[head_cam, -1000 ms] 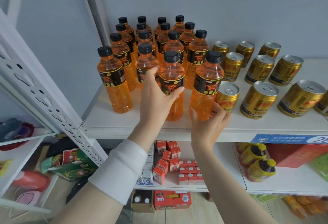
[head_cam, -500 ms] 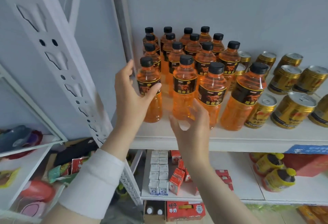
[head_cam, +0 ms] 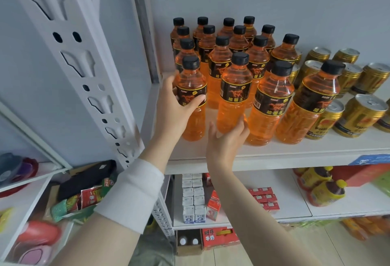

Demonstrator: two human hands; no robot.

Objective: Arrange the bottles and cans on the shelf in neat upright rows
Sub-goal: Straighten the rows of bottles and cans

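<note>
Orange plastic bottles, full, black screw caps, upright on white shelf. Nearest: right hand, fingers spread and loose, palm against base of second front bottle; not closed round it. Left hand wrapped round label band of leftmost front bottle, thumb across front. Judged heavy with liquid, walls slightly yielding, label smooth and possibly slippery; best taken mid-body at label, not by cap. Behind: further bottle rows, tight. Far right: gold cans, upright, stiff, lighter by guess.
</note>
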